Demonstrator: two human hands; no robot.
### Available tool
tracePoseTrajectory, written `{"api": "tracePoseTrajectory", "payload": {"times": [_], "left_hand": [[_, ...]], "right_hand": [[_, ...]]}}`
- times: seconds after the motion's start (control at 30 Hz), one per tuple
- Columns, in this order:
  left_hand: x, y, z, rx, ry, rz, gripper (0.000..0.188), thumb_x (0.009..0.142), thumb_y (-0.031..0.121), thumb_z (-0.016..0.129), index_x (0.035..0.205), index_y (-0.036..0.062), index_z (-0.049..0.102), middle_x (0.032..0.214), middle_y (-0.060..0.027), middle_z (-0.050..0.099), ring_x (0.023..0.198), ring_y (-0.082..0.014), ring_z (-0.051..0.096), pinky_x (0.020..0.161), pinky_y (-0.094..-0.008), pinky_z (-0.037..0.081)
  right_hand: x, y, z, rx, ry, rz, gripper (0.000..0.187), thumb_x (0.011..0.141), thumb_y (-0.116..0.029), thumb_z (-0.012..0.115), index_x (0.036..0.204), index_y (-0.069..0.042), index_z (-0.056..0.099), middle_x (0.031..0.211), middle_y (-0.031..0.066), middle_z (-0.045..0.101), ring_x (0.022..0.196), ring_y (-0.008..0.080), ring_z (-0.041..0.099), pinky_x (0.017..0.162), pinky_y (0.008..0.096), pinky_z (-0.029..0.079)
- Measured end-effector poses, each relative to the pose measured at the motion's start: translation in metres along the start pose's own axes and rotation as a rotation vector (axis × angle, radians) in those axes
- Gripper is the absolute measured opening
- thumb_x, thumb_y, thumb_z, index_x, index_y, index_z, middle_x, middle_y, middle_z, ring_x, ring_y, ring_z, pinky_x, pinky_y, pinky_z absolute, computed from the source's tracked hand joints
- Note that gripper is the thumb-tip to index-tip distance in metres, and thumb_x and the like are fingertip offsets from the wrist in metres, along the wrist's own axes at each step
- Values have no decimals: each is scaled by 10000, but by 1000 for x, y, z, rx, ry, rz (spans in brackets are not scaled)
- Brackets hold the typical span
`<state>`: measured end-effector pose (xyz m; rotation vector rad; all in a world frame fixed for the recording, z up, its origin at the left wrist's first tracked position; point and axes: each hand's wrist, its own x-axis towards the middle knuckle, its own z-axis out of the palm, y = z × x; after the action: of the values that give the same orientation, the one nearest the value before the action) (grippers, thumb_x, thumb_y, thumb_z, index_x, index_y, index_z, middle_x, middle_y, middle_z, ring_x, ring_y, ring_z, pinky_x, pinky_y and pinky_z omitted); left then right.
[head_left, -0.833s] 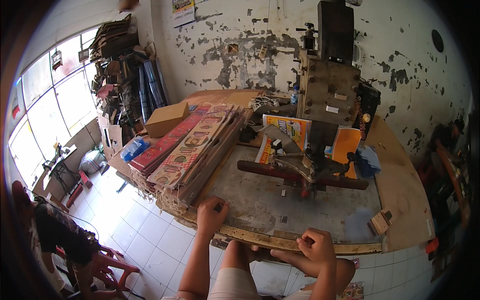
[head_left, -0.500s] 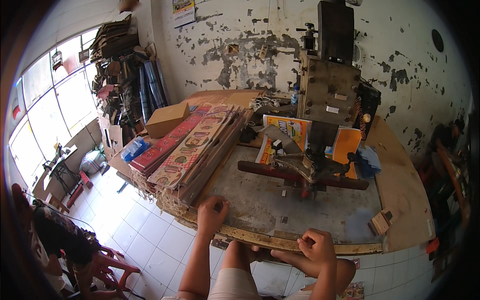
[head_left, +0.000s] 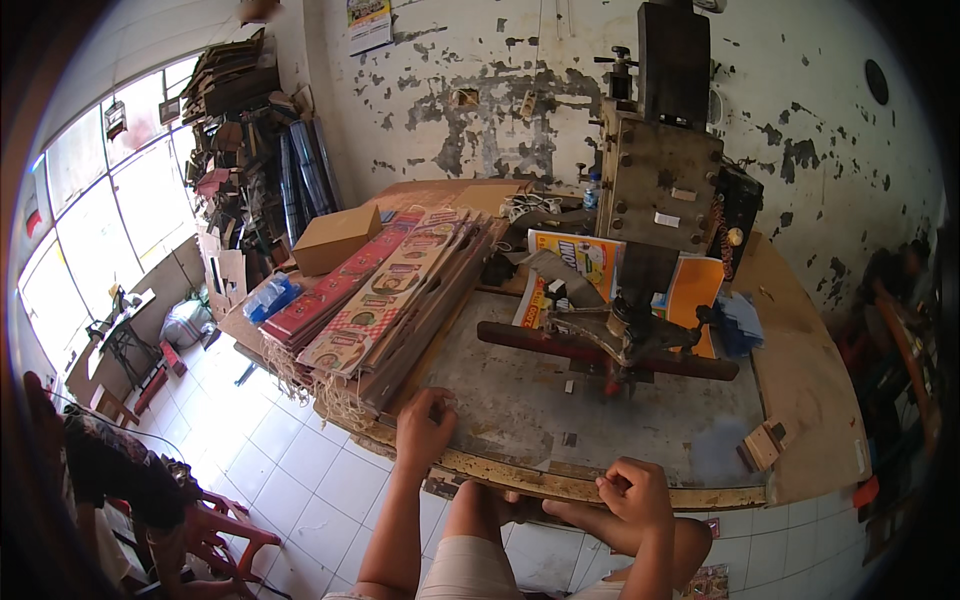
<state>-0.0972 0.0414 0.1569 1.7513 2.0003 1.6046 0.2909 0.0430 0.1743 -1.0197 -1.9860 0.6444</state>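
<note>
A brown cardboard box [head_left: 335,237] is set at the far left of the bench, behind a blue plastic packet [head_left: 270,297]. Shelves of stacked cardboard [head_left: 235,90] are seen against the wall, and a red plastic chair [head_left: 225,530] on the tiled floor [head_left: 300,470].

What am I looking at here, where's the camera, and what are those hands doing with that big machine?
The camera sits on a person's head and looks down, so the bare forearms come in from the bottom edge. The wide lens bends straight edges. The left hand rests on the worn metal-topped table, close to a stack of flat printed cartons. The right hand is loosely curled at the table's front edge; neither hand clearly holds anything. Behind stands a tall metal press with a dark red bar across its base. A brown cardboard box sits to the left, and bright printed sheets lie beside the press.
</note>
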Motion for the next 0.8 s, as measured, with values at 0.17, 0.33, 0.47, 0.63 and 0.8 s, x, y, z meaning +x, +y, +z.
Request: {"api": "tracePoseTrajectory", "payload": {"times": [0.17,0.33,0.47,0.63,0.8], "left_hand": [[1,4,0,-67,-13,-32,237,881,35,759,1118,46,766,949,-131,736,897,-286,754,859,-400,591],[1,6,0,-67,18,-31,172,910,19,752,1081,20,775,1005,-155,787,936,-300,786,876,-395,600],[2,7,-2,-52,22,-15,151,919,22,762,1069,14,780,1017,-156,804,943,-301,795,871,-394,603],[1,10,-3,-57,12,-41,142,922,36,775,1062,18,786,1008,-146,806,930,-294,793,846,-395,600],[1,12,-3,-51,5,-61,136,927,52,784,1059,20,788,1003,-138,804,897,-267,782,804,-384,593]], "right_hand": [[0,0,0,-9,1,0,202,881,-116,856,807,-24,693,676,72,648,568,154,588,557,330,468],[0,-1,-1,-16,-1,2,205,880,-115,858,806,-25,690,674,70,642,568,152,579,557,331,463],[0,-1,-1,-15,1,3,204,881,-112,858,804,-27,690,673,68,641,565,148,572,555,329,458],[0,-2,-1,-14,0,9,203,880,-110,858,803,-27,690,675,66,643,567,144,578,555,327,459],[0,-1,0,-9,7,7,207,880,-112,858,802,-26,687,677,64,647,568,143,581,555,326,461]]}}
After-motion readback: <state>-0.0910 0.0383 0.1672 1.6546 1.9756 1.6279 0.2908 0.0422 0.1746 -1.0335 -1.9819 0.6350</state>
